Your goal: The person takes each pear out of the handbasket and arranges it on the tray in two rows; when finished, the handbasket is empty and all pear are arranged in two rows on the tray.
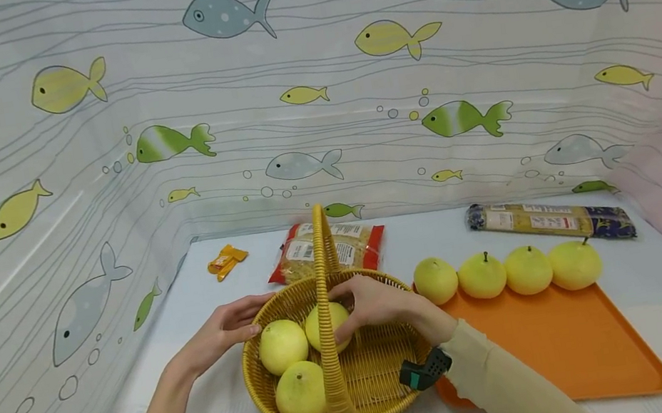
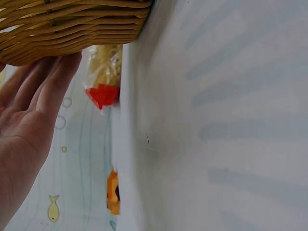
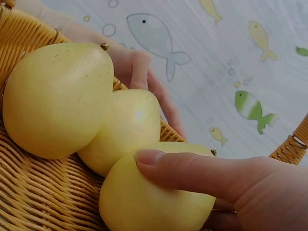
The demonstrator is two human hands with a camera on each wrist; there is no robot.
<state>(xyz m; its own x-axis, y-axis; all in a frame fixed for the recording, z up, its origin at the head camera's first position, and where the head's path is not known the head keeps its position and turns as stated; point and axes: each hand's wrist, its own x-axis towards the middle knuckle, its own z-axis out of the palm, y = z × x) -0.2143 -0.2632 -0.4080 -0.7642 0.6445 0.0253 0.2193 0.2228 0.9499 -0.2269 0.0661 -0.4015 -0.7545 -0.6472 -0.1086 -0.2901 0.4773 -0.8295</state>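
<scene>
Basket fruit: three round, pale yellow fruits lie in the wicker basket; the held fruit is at the far side, the left fruit is just beside it, and the near fruit is closest to the person.
Tray fruit: a row of four fruits stands along the far edge of the orange tray, side by side, three with stems plainly showing.
Progress: the work looks partway along, judging by the split of three fruits inside the basket and four outside it; the third one inside is not yet let go.
Basket room: the right part of the basket's floor is bare, and the handle stands upright.
Right hand: this hand reaches over the right rim and grasps the held fruit, its thumb pressed on top; where its other fingertips lie is mostly hidden.
Left hand: this hand is released, fingers fairly straight against the outside of the basket's left wall, touching it without clenching.
Table back: a red-ended packet, a long packet and a small orange packet lie on the white table.
</scene>
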